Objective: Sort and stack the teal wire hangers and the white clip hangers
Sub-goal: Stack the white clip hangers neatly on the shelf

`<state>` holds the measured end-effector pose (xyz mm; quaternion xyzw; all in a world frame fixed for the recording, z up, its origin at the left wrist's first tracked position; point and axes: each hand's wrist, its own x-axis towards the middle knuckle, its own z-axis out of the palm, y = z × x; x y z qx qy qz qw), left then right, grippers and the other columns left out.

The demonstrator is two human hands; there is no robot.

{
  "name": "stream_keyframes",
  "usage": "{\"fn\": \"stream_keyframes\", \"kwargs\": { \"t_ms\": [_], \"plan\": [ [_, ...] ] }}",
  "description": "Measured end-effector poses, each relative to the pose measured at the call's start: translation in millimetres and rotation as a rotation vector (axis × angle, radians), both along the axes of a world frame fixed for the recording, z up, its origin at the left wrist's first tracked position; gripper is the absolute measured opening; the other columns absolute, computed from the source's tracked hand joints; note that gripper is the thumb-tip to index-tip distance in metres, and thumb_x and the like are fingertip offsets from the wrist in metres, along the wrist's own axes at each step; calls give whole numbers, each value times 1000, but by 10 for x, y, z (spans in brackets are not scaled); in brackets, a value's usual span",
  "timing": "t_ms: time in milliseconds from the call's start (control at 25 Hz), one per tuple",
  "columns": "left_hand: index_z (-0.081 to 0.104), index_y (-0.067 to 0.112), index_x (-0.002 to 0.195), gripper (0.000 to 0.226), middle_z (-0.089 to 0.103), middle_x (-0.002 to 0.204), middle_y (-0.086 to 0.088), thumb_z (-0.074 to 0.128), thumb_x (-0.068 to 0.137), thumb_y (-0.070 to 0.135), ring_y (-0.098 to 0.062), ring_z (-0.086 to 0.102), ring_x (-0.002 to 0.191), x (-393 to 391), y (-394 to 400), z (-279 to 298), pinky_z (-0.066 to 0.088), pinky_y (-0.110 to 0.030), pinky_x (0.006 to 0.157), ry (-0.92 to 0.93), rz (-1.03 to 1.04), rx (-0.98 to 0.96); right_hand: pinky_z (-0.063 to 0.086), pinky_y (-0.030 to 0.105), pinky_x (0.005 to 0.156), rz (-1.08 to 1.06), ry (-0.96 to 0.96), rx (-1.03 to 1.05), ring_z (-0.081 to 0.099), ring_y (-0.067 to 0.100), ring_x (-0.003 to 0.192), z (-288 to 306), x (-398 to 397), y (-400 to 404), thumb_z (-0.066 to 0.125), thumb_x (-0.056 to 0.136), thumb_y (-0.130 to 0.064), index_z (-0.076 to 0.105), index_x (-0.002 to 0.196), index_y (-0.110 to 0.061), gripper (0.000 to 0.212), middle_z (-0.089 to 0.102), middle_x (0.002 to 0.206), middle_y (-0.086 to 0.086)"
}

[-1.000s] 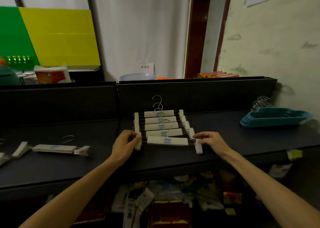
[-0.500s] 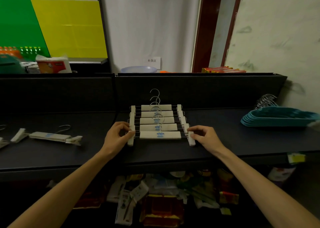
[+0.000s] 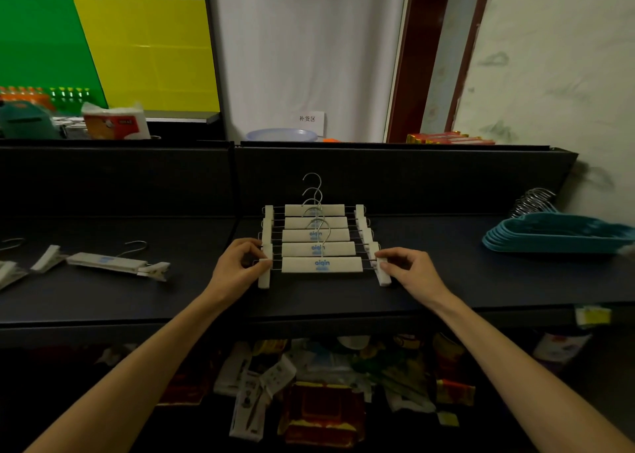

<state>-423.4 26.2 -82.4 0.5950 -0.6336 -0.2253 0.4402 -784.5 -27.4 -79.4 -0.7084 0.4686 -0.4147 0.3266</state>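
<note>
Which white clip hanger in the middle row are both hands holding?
The nearest clip hanger: left hand pinches its left clip, right hand its right clip.

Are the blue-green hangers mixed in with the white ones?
No, the teal hangers sit stacked far right, apart from the white clip hangers.

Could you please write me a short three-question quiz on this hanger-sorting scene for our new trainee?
1. True or false: the teal hangers are piled at the right end of the shelf.
2. How many white clip hangers lie in the row in front of the person?
3. What do the hands hold? A) the nearest hanger's end clips B) a hook C) nothing

Key
1. True.
2. Five.
3. A: the left hand and right hand each pinch one end clip.
</note>
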Motion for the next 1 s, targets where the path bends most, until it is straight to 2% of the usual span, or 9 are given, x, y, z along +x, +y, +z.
{"fn": "stream_keyframes", "kwargs": {
  "t_ms": [240,360,400,480,560,640,840,920,1000],
  "plan": [
    [66,24,95,9,50,129,10,71,90,29,-11,52,119,7,-14,-33,49,-37,99,-45,9,-12,51,16,81,-53,75,-99,64,9,101,-23,40,48,70,91,-15,73,108,-26,20,67,108,-9],
    [65,26,104,18,47,135,9,66,92,40,-10,49,121,-4,8,-11,45,-28,95,-106,35,-34,49,34,98,-132,240,-231,54,11,117,-35,70,9,69,92,-24,71,115,-25,24,62,122,-8],
    [63,27,112,27,45,140,7,61,94,46,-10,47,123,-1,18,16,42,-26,95,-177,49,-47,46,40,103,-157,323,-293,49,12,125,-18,107,0,66,93,-28,69,121,-24,29,60,128,-6],
    [55,28,134,49,37,154,3,44,97,60,-15,38,137,58,14,84,36,-36,110,-458,71,-60,37,47,112,-181,504,-440,38,17,138,66,276,-28,58,97,-39,60,133,-21,40,54,140,-1],
    [39,29,150,67,23,164,-1,25,97,69,-21,22,150,196,24,142,16,-45,122,-756,90,-34,25,48,118,-162,661,-559,26,22,147,160,589,-54,45,99,-51,51,142,-19,54,45,150,3],
    [28,29,156,76,13,167,-2,13,95,73,-22,12,153,428,62,183,4,-46,125,-893,110,1,16,49,121,-124,727,-641,20,26,150,212,990,-48,36,99,-57,47,145,-19,61,40,154,6],
    [28,27,156,77,16,166,-4,10,96,72,-22,14,153,1284,419,267,0,-46,124,-989,247,59,17,54,120,-43,718,-820,22,28,150,298,2215,222,43,98,-52,52,141,-17,57,42,152,8],
    [36,24,152,75,25,164,-5,14,97,70,-22,21,151,1647,566,342,6,-44,124,-932,326,55,14,50,122,33,673,-803,23,27,149,324,2750,360,43,97,-54,54,140,-17,57,45,150,6],
    [43,23,148,69,34,160,-5,19,99,65,-21,29,148,2019,688,428,14,-42,123,-832,400,34,11,46,124,120,651,-685,20,23,149,356,3308,518,41,96,-60,52,141,-20,62,43,152,2]
  ]
}}
